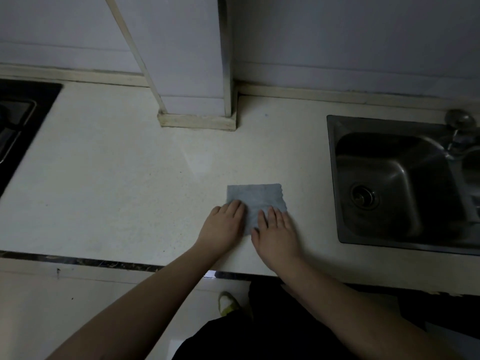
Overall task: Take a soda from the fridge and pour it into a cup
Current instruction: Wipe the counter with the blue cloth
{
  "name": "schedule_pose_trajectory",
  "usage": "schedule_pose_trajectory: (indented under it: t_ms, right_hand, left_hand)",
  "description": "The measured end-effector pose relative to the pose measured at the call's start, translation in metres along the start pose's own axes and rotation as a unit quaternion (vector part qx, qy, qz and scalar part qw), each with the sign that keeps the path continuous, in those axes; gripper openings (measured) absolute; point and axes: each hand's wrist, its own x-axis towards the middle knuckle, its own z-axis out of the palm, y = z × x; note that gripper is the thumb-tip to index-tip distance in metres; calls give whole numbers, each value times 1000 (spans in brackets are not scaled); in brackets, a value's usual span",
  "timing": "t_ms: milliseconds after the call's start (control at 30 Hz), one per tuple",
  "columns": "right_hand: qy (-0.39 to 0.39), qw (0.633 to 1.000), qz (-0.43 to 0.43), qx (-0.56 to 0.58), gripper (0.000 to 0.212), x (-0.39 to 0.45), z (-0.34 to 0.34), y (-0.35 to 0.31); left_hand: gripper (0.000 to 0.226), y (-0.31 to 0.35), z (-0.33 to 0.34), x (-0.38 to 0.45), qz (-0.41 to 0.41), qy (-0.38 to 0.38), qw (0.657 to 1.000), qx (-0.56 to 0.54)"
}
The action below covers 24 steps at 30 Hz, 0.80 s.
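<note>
A: What sits nearest the camera?
B: Dark trousers and a shoe [228,304] with a yellow-green toe on the pale floor, then two bare forearms reaching up over the dark-edged lip of the white countertop [117,165]

A: And the hands?
B: Both lie palm down on a blue-grey cloth [255,200] spread flat on the counter. The left hand [223,226] has its fingers straight and close together, their tips on the cloth's near left corner. The right hand [276,233] is also flat, fingers slightly spread, pressing the cloth's near right part. Neither pinches the fabric; the two hands are just beside each other without touching

A: What lies around them?
B: To the right, a stainless steel sink [335,183] is set into the counter, with a round drain [363,196] in its basin and a faucet [458,126] at its far right corner. At the far left edge, a black gas hob [39,105] is partly in view

A: Farther back?
B: A boxed-in white column [192,74] stands on the counter against the pale wall, well beyond the cloth

A: Where are the soda and the cup?
B: Neither shows in this view, nor does the fridge, so their places cannot be told
</note>
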Motion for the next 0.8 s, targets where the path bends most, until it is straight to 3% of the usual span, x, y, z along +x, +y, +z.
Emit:
schedule_pose_trajectory:
  t_ms: [167, 367, 500, 600, 800]
  right_hand:
    - [-25, 1000, 2, 3, 61, 23, 2, 16]
    - [-37, 999, 2, 10, 62, 75, -14, 40]
    - [-1, 1000, 1, 7, 61, 131, -40, 56]
    - [-34, 998, -36, -31, 59, 167, -56, 65]
    - [-69, 994, -14, -82, 61, 240, -72, 66]
  left_hand:
    - [56, 10, 17, 15, -34, -57, 998, -3]
    - [62, -11, 11, 88, -30, -100, 994, -12]
    - [63, -28, -5, 142, -42, -110, 993, 25]
    - [67, -37, -16, 182, -63, -140, 986, 68]
    - [67, -42, -34, 248, -96, -171, 968, 155]
